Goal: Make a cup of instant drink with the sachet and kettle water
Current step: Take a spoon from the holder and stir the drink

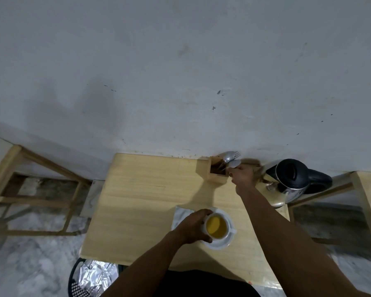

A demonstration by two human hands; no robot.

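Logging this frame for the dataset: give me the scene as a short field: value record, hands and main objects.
left hand: wrapped around the cup's side
right hand: at the holder, fingers on a spoon
cup: white, on a saucer, holds yellow liquid
saucer: white, on the table, near edge
spoon: bowl up, beside the holder's opening
holder: wooden box at the wall, with cutlery
kettle: steel with black lid, lid shut, right of the holder
table: light wood
sachet: not identifiable
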